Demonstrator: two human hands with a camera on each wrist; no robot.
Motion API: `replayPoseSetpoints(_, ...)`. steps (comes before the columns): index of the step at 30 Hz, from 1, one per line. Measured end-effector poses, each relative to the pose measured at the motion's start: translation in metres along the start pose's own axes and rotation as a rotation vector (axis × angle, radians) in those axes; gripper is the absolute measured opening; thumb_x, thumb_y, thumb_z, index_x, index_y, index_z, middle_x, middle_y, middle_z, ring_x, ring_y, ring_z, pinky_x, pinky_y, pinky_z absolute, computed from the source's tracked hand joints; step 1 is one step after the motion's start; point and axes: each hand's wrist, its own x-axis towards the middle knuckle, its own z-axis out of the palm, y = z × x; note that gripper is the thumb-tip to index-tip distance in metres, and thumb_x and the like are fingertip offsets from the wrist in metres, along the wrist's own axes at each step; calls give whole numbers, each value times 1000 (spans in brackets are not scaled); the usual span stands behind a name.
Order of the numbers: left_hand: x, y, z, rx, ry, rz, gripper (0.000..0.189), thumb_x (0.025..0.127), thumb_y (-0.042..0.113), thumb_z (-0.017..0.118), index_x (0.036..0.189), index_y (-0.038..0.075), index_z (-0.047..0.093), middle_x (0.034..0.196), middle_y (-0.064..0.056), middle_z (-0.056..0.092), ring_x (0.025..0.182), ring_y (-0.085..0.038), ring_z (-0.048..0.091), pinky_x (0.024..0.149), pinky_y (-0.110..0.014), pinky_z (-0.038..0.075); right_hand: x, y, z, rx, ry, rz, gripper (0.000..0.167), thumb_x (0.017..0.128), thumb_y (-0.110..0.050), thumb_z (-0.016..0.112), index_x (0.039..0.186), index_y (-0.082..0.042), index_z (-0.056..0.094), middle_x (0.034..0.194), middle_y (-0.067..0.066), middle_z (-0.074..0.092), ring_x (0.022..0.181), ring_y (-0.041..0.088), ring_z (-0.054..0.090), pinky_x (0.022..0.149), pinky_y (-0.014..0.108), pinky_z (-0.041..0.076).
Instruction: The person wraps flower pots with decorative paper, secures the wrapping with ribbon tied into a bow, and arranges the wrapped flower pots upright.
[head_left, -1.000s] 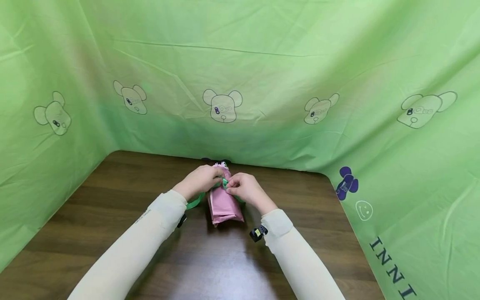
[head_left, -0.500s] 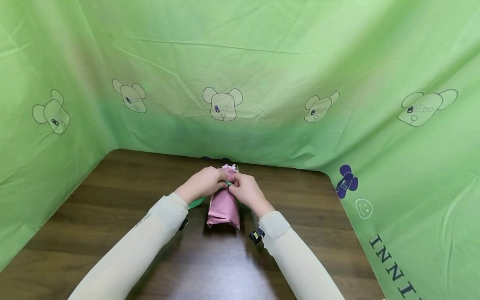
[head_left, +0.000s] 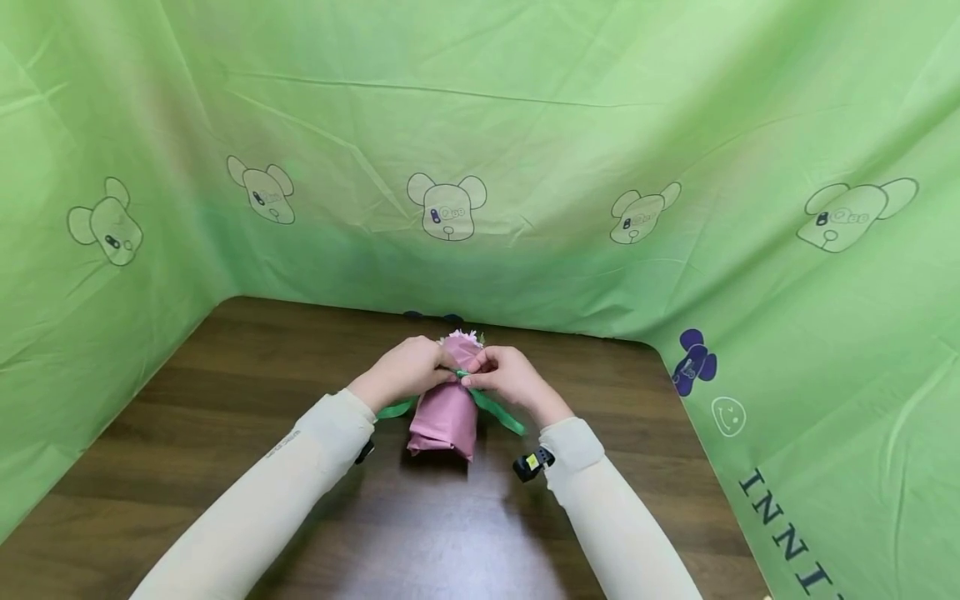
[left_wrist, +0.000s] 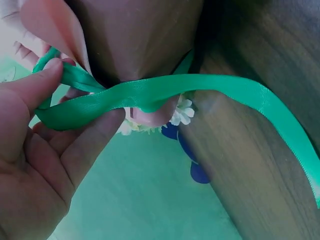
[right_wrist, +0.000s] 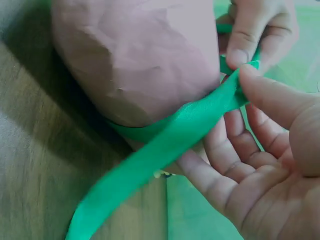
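A bouquet wrapped in pink paper (head_left: 444, 421) lies on the wooden table, white flowers (head_left: 465, 336) showing at its far end. Green ribbon (head_left: 498, 412) goes around the wrap below the flowers, its loose tails trailing to both sides. My left hand (head_left: 405, 368) pinches the ribbon at the front of the bouquet; in the left wrist view a loop of ribbon (left_wrist: 75, 112) runs between thumb and fingers. Close beside it, my right hand (head_left: 517, 382) pinches the ribbon too, thumb pressing it in the right wrist view, where one tail (right_wrist: 140, 165) hangs down across the paper.
The brown wooden table (head_left: 247, 358) carries the bouquet near its far edge. Green cloth (head_left: 555, 108) printed with bear heads hangs behind and on both sides. A small black wrist camera (head_left: 532, 463) sits under the right sleeve.
The hands came together over the ribbon, then drew slightly apart. The bouquet turned a little, its near end shifting left. A ribbon tail now extends out to the right.
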Motion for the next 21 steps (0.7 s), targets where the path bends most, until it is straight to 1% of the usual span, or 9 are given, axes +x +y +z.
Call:
replayPoseSetpoints(2, -1, 3, 2, -9, 3, -2, 8, 95, 29, 74, 99, 30, 81, 87, 8, 74, 77, -11, 63, 73, -33, 52, -3, 1, -1, -14, -26, -15, 19, 83, -10, 83, 95, -6, 68, 83, 2, 67, 76, 12, 59, 67, 24, 49)
replayPoseSetpoints(5, -2, 9, 4, -13, 17, -1, 11, 93, 27, 74, 101, 29, 81, 88, 5, 75, 77, -14, 64, 73, -35, 54, -7, 2, 3, -118, -24, -65, 18, 84, -9, 79, 98, -10, 68, 79, -2, 65, 71, 9, 58, 65, 23, 48)
replayPoseSetpoints(8, -4, 13, 5, 6, 31, 4, 12, 93, 26, 74, 102, 28, 81, 88, 3, 75, 77, -17, 66, 73, -37, 55, -8, 1, 10, -250, 26, -123, 14, 83, -9, 74, 94, -14, 68, 72, -5, 60, 64, 7, 53, 59, 23, 44)
replayPoseSetpoints(11, -5, 16, 4, 17, 35, 18, 7, 93, 26, 74, 97, 26, 80, 82, 2, 73, 73, -17, 64, 70, -37, 54, -9, -1, 18, -385, 96, -155, 10, 83, -12, 72, 88, -15, 65, 66, -6, 53, 59, 8, 47, 53, 25, 39)
replayPoseSetpoints(13, -5, 17, 4, 26, 38, 32, 5, 93, 26, 74, 91, 24, 79, 78, 4, 70, 70, -17, 62, 68, -36, 53, -10, -2, 23, -444, 127, -158, 9, 86, -14, 71, 93, -15, 65, 66, -5, 53, 61, 9, 48, 54, 28, 40)
replayPoseSetpoints(15, -5, 17, 4, 34, 38, 44, 8, 93, 26, 75, 85, 24, 76, 75, 5, 68, 68, -16, 60, 67, -35, 52, -11, -2, 27, -474, 142, -165, 12, 90, -15, 69, 102, -15, 67, 71, -2, 60, 66, 11, 55, 59, 31, 46)
replayPoseSetpoints(18, -5, 16, 4, 44, 35, 44, 10, 92, 26, 76, 82, 25, 75, 76, 8, 68, 70, -14, 60, 68, -33, 52, -13, -3, 29, -470, 147, -194, 22, 92, -11, 65, 112, -17, 71, 87, 1, 70, 78, 15, 61, 69, 35, 52)
replayPoseSetpoints(20, -6, 16, 5, 31, 22, 33, 10, 92, 27, 77, 82, 27, 75, 76, 11, 68, 72, -12, 61, 69, -32, 52, -13, -2, 29, -455, 144, -215, 20, 91, -10, 64, 106, -18, 75, 92, 1, 72, 80, 14, 61, 71, 34, 53)
replayPoseSetpoints(21, -6, 16, 5, 24, 14, 25, 10, 92, 28, 77, 82, 27, 75, 76, 11, 68, 72, -12, 60, 70, -31, 51, -14, -3, 28, -439, 138, -219, 18, 90, -9, 64, 101, -18, 76, 88, 1, 70, 77, 15, 60, 68, 33, 52)
